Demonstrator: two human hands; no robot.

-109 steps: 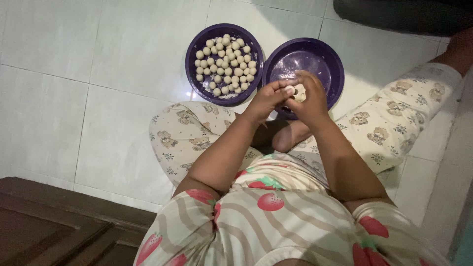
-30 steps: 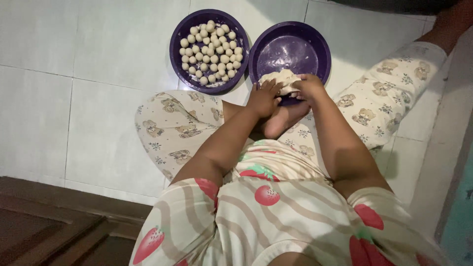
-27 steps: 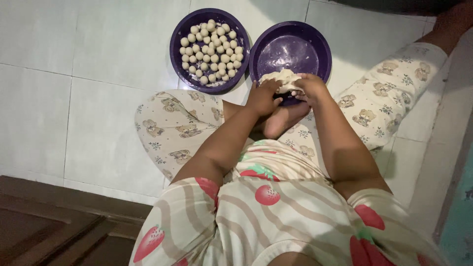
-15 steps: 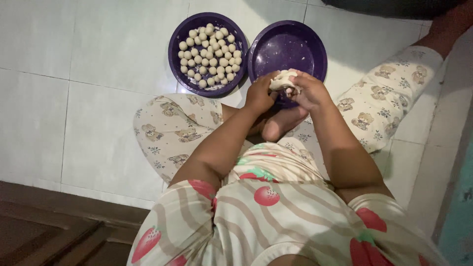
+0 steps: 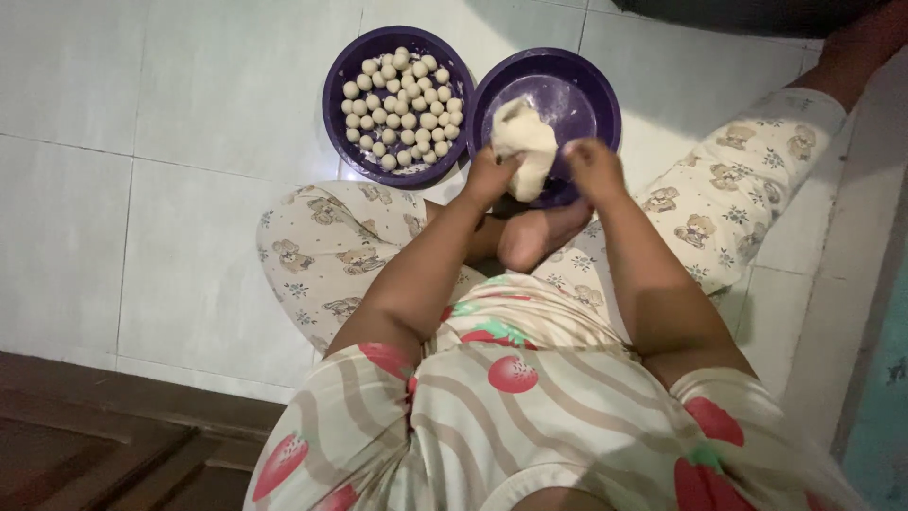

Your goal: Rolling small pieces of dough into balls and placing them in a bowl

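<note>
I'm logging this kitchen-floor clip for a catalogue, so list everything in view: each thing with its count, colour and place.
dough lump: one, pale cream, held up between both hands over the right-hand bowl
dough balls: many, too many to count surely, pale cream, piled in the left-hand bowl
left-hand bowl: one, purple, on the floor at top centre
right-hand bowl: one, purple, touching the first bowl on its right, dusted white inside
floor tiles: white, under everything
wooden step: one, dark brown, bottom left corner
wall edge: teal, bottom right
trousers: cream with a bear print, on the crossed legs
shirt: cream with strawberries, bottom centre
bare foot: one, below the dough
left hand: gripping the dough
right hand: gripping the dough
</note>
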